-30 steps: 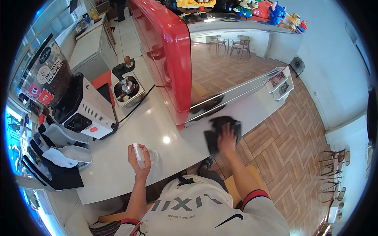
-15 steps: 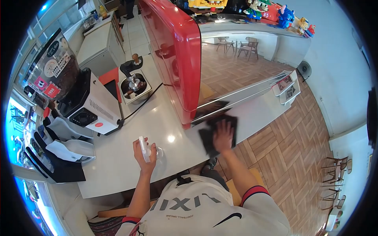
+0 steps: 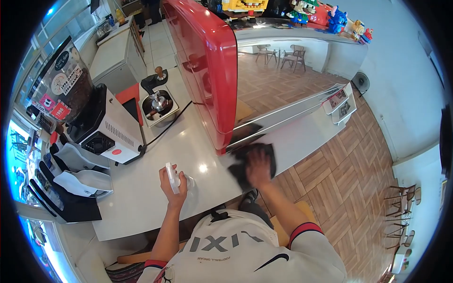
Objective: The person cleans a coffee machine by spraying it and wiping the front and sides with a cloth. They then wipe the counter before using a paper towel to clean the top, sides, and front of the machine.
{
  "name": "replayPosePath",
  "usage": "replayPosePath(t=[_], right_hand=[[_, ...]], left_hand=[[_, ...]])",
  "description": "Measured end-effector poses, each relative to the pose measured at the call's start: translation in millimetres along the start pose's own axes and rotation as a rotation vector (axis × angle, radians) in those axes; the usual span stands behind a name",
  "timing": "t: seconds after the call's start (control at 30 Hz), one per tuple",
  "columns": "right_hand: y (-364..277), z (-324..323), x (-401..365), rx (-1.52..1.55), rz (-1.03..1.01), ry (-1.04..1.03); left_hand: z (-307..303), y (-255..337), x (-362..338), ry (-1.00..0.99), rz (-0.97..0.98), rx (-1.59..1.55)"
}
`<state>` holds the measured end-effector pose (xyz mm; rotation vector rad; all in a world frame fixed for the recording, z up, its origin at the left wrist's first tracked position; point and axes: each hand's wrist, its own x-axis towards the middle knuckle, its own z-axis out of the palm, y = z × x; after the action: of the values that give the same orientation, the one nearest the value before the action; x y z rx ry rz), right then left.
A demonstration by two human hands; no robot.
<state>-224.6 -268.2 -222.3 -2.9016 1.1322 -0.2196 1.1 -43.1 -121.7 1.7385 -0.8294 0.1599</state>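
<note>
My left hand (image 3: 174, 193) is closed around a spray bottle (image 3: 172, 178) with a white trigger head and a clear body, held over the pale counter (image 3: 141, 200). My right hand (image 3: 258, 170) lies flat, fingers stretched out, on a black cloth (image 3: 239, 166). That cloth rests on the counter by the front corner of a red-sided machine (image 3: 221, 70) with a mirror-like metal panel. Motion blurs the right fingers and the cloth a little.
To the left stand a coffee grinder (image 3: 111, 125) and a black holder (image 3: 78, 207) with white scoop-like pieces. A metal container (image 3: 160, 107) with a tamper and a portafilter sits behind. Brick-built figures (image 3: 337, 20) top the machine; a card stand (image 3: 343, 104) is at the counter's far right.
My right hand and the black cloth have slid a little to the left along the counter. The left hand keeps its hold on the spray bottle; the view has shifted slightly.
</note>
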Motion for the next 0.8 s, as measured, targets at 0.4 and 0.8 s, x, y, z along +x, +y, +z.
replayPosePath(t=[0.4,0.8], right_hand=[[-29.9,-2.8,-13.2,0.112,-0.26,-0.082],[-97.0,-10.6,-35.0,0.232,-0.489,-0.159]], left_hand=[[0.5,-6.0,-1.3,-0.008,0.012,0.032],[-23.8,22.7,6.6,-0.002,-0.121,-0.018]])
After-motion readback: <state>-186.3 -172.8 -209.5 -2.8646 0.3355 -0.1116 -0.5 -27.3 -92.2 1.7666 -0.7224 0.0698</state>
